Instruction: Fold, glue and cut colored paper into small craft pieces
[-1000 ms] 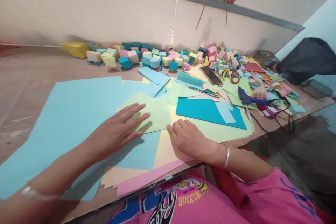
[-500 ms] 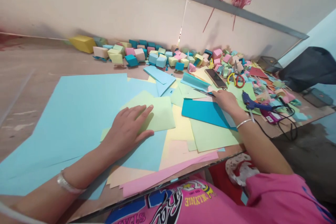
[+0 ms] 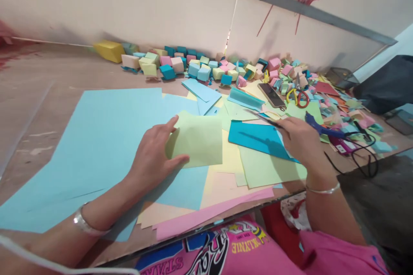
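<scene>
My left hand (image 3: 153, 157) pinches the left edge of a folded light green sheet (image 3: 201, 139), thumb under and fingers over, lifting that edge off the big light blue sheet (image 3: 106, 133). My right hand (image 3: 298, 139) is closed round a thin dark blade-like tool (image 3: 263, 119), which points left above the teal sheet (image 3: 254, 137). Pale yellow, peach and pink sheets (image 3: 219, 189) lie stacked below both hands at the table's near edge.
Several small folded paper cubes (image 3: 200, 66) line the back wall. A phone (image 3: 271, 94), red-and-yellow scissors (image 3: 298, 96), a blue glue gun (image 3: 318, 124) with black cable (image 3: 363, 159), and paper scraps lie at the right. Bare wooden table (image 3: 41, 90) at the left.
My right hand went from the near paper edge out to the tool, picked it up and drew it back. My left hand went from lying flat to pinching and lifting the green sheet.
</scene>
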Demonstrator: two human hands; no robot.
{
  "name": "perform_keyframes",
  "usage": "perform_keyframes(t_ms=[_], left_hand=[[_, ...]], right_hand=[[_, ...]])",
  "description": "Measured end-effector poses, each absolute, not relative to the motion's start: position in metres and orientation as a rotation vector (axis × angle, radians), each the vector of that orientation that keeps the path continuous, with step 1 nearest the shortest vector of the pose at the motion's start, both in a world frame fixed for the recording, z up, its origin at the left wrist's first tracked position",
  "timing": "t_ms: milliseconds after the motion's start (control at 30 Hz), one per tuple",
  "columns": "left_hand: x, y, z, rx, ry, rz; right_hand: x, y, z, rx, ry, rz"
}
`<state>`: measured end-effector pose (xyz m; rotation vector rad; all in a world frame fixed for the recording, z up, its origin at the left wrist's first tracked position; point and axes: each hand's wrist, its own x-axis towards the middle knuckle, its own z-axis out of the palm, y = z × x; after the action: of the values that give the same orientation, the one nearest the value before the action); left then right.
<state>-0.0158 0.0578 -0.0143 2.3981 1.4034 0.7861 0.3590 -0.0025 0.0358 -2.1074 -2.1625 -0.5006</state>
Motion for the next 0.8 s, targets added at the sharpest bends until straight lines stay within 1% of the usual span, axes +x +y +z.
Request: perform_keyframes(t_ms=[100, 200, 300, 500, 800], left_hand=[[-0.018, 0.058, -0.013, 2.039, 1.338, 0.914], [-0.021, 0.058, -0.01, 1.768, 1.277, 0.932], [-0.021, 0.057, -0.004, 1.621, 1.194, 0.927], [-0.02, 0.056, -0.001, 1.494, 1.172, 0.943], [-0.022, 0.058, -0.005, 1.457, 1.223, 0.919]], right_hand=[[0.341, -0.02, 0.023, -1.93, -2.247, -0.338], [0.328, -0.034, 0.01, -1.868, -2.253, -0.323], [0.32, -0.044, 0.003, -1.828, -2.238, -0.32], [0.311, -0.056, -0.003, -1.702, -2.307, -0.302], [0.312, -0.061, -0.005, -1.714, -2.321, -0.305]])
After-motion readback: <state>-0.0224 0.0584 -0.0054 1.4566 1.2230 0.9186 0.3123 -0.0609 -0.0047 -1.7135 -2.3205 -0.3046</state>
